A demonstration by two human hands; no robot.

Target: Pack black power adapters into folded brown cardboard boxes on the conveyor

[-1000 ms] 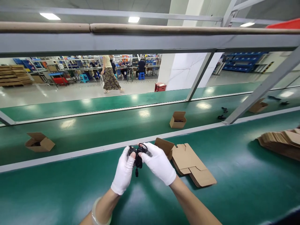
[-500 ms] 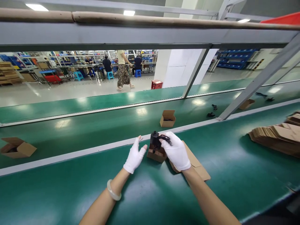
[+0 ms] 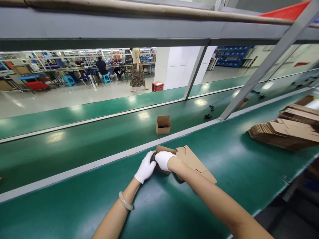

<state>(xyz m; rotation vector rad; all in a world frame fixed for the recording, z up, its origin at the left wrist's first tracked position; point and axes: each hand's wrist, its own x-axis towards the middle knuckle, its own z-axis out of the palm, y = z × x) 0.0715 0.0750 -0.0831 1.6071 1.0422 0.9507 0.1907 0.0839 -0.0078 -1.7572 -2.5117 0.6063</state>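
cardboard box [image 3: 166,149] sits on the green bench [image 3: 74,204], the left hand [image 3: 145,168], thumb spread, at its left edge; the right hand [image 3: 164,160] is at its opening, grip hidden. steady side support should limit skidding.

A brown cardboard box [image 3: 166,149] stands lid-up on the green bench [image 3: 74,199].

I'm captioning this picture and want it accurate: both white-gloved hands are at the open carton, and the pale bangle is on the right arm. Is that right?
Not quite: the head view shows the pale bangle on the left arm, not the right. The white-gloved left hand and right hand are indeed at the open carton.
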